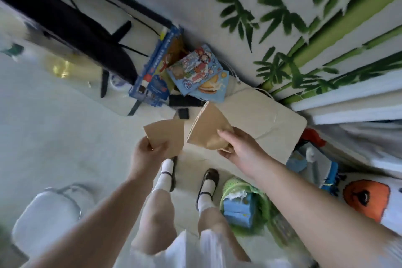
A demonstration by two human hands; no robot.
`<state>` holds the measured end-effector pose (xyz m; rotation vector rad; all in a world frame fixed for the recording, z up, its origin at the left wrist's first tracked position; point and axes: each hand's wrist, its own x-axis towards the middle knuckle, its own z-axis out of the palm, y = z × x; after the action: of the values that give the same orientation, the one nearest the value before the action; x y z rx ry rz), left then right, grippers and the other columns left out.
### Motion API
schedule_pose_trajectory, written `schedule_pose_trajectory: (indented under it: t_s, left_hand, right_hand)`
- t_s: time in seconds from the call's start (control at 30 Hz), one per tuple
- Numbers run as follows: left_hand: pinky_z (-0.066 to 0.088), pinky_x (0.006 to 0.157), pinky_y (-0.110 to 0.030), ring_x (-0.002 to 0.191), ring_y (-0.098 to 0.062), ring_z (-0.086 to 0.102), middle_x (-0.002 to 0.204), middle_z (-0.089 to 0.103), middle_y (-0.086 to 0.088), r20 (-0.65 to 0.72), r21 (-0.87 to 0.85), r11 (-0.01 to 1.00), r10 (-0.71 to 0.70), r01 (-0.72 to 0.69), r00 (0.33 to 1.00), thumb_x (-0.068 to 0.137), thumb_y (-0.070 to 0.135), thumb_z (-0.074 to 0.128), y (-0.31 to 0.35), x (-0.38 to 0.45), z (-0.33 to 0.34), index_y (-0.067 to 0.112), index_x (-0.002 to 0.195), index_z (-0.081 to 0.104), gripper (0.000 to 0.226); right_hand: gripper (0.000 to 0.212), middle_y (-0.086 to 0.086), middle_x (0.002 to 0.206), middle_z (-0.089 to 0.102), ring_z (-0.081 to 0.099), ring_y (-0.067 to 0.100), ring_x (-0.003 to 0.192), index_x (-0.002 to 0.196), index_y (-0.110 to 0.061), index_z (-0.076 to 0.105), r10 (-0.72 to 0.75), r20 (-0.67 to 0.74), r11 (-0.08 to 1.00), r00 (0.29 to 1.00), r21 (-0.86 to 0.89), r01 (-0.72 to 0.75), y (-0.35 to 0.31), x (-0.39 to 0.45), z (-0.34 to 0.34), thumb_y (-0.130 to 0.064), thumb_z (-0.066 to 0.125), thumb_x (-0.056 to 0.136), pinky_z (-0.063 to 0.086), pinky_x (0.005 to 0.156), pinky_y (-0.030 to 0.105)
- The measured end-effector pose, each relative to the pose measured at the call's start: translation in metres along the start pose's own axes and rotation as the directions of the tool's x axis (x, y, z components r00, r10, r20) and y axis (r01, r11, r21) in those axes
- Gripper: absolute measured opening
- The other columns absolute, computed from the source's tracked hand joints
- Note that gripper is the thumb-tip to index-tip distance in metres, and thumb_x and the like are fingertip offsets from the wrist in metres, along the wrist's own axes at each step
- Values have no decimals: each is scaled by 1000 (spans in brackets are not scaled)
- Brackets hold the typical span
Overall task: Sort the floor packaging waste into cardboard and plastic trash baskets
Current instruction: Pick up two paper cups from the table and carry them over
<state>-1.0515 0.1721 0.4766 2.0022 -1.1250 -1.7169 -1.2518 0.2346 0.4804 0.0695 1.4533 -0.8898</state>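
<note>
My left hand [148, 154] pinches a flat brown cardboard piece [167, 136] by its lower corner. My right hand [241, 148] grips a second, folded brown cardboard piece [207, 126] held tilted beside the first. Both pieces hang above the floor in front of my feet. Behind them a large flat cardboard sheet [265, 115] lies on the floor. A green mesh basket [237, 183] at my right foot holds a blue package [238, 206]. Colourful printed plastic snack bags [200, 72] lie by the wall.
A blue printed box [155, 67] stands against the wall next to a black stand [71, 28]. A white chair [45, 213] is at lower left. Blue packaging [298, 161] and an orange-faced cushion [367, 198] lie at right. The wall shows painted bamboo [326, 35].
</note>
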Motion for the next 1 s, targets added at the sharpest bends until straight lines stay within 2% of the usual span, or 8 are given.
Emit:
schedule_pose_trajectory:
  t_s: [0.1, 0.17, 0.3, 0.43, 0.57, 0.67, 0.83, 1.0]
  left_hand:
    - [51, 88, -42, 90, -22, 64, 94, 69, -3, -100, -251, 967, -65, 38, 993, 78, 7, 62, 8, -49, -46, 21, 93, 64, 21]
    - [49, 92, -47, 92, -24, 62, 96, 69, -6, -174, -367, 930, -109, 38, 979, 73, 14, 65, 9, -74, -81, 20, 95, 64, 23]
    - [51, 87, -42, 90, -24, 64, 98, 68, -10, -324, -534, 844, -160, -41, 932, 83, 4, 63, 0, -109, -161, 8, 108, 63, 26]
    - [52, 81, -37, 91, -25, 65, 100, 69, -11, -465, -676, 721, -256, -153, 847, 78, 11, 68, -24, -133, -247, 7, 112, 61, 35]
    - [51, 70, -29, 85, -20, 63, 98, 68, -9, -538, -758, 600, -352, -256, 766, 79, 11, 69, -56, -146, -327, 11, 107, 62, 29]
    - [52, 78, -41, 82, -25, 63, 92, 67, -10, -547, -794, 544, -444, -271, 710, 86, 5, 62, -83, -143, -390, 10, 101, 61, 15]
    - [52, 82, -40, 90, -24, 63, 96, 66, -6, -574, -797, 533, -520, -286, 633, 85, 9, 65, -115, -126, -511, 17, 97, 60, 15]
    - [50, 79, -37, 88, -24, 61, 96, 66, -8, -557, -830, 415, -596, -372, 578, 87, 8, 62, -126, -101, -598, 11, 103, 59, 17]
  right_hand:
    - [8, 8, 94, 63, 59, 18, 82, 92, -13, 56, 41, 99, 999, 994, -10, -40, -6, -39, 46, -12, 62, 87, 54, 76, 30]
    - [11, 8, 93, 64, 60, 19, 82, 92, -14, 56, 83, 153, 995, 985, -62, -74, -7, -59, 82, -9, 63, 85, 55, 78, 33]
    - [11, 7, 88, 64, 60, 19, 80, 93, -14, 58, 151, 230, 949, 962, -306, -76, -3, -87, 168, -9, 64, 85, 55, 79, 35]
    - [18, 7, 93, 67, 64, 20, 85, 101, -14, 57, 209, 328, 840, 921, -543, 2, 10, -99, 271, -13, 65, 85, 54, 83, 36]
    - [19, 5, 105, 68, 66, 19, 97, 107, -15, 56, 315, 423, 718, 850, -692, 78, 37, -107, 380, -16, 60, 89, 53, 82, 32]
    - [17, 4, 106, 68, 66, 20, 101, 107, -16, 57, 367, 437, 655, 821, -748, 106, 61, -111, 461, -18, 58, 90, 52, 80, 31]
    - [9, 4, 101, 69, 65, 21, 101, 100, -18, 56, 426, 421, 553, 801, -822, 138, 99, -115, 581, -17, 57, 91, 50, 88, 35]
    - [7, 4, 98, 68, 65, 18, 94, 99, -17, 54, 456, 419, 467, 785, -864, 190, 117, -104, 689, -18, 56, 92, 50, 87, 34]
